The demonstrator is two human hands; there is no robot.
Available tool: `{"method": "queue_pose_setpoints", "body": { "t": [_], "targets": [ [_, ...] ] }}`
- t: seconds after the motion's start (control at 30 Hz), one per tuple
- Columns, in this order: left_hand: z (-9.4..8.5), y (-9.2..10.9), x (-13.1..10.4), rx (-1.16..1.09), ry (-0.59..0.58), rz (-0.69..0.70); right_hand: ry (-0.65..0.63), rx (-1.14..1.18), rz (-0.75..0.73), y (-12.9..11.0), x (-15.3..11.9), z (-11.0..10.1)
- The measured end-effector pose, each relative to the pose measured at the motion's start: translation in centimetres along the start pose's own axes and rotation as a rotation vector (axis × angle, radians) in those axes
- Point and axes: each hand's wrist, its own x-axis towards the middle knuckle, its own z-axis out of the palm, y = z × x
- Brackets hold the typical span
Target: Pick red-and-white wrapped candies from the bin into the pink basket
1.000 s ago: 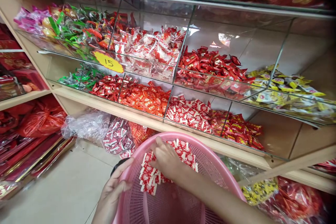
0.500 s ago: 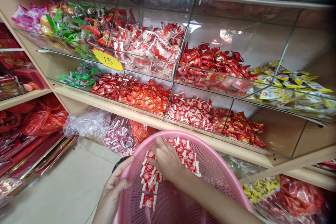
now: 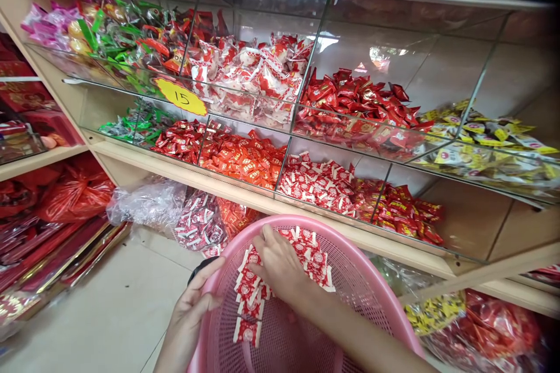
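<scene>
A pink plastic mesh basket (image 3: 377,288) is below the shelf front. My left hand (image 3: 189,310) grips its left rim, thumb on the inner side and fingers along the outside. Inside the basket lie red-and-white wrapped candies (image 3: 315,265), several of them in a line down the left wall. My right hand (image 3: 280,262) reaches in from the lower right and rests on these candies, its fingers curled down among them. The fingertips are partly hidden, and how many candies they grasp does not show.
Glass-fronted shelf bins hold heaps of wrapped sweets, such as red-and-white candies (image 3: 317,183) and orange-red packets (image 3: 251,157). A yellow price tag (image 3: 181,97) reads 15. Bagged sweets (image 3: 201,224) lie on the floor under the shelf, and more bags (image 3: 494,326) lie at right.
</scene>
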Motion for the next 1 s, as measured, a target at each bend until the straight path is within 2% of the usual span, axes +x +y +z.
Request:
{"method": "queue_pose_setpoints", "body": {
  "t": [0.23,0.37,0.43,0.5,0.6,0.73,0.87,1.0],
  "targets": [
    [0.6,0.2,-0.4,0.075,0.105,0.055,0.005,-0.021,0.012,0.0,0.2,-0.5],
    [0.4,0.6,-0.4,0.075,0.046,0.006,0.035,-0.001,-0.078,-1.2,-1.3,-0.8],
    [0.2,0.6,-0.3,0.069,0.015,-0.011,-0.004,0.005,-0.181,-2.3,-2.8,0.1],
    [0.1,0.5,-0.3,0.059,0.002,-0.008,-0.097,-0.02,-0.273,-3.3,-4.5,1.9],
    [0.0,0.3,-0.4,0.035,-0.032,-0.004,-0.189,-0.078,-0.312,-4.1,-6.5,4.9],
    [0.1,0.3,-0.7,0.016,-0.073,-0.002,-0.195,-0.109,-0.271,-4.1,-7.1,6.6],
    [0.1,0.9,-1.0,0.035,-0.056,0.016,-0.186,-0.078,-0.158,-3.9,-6.9,6.7],
    [-0.9,1.7,-1.1,0.124,-0.09,0.116,-0.207,-0.08,-0.081,-3.7,-7.0,6.8]
  ]
}}
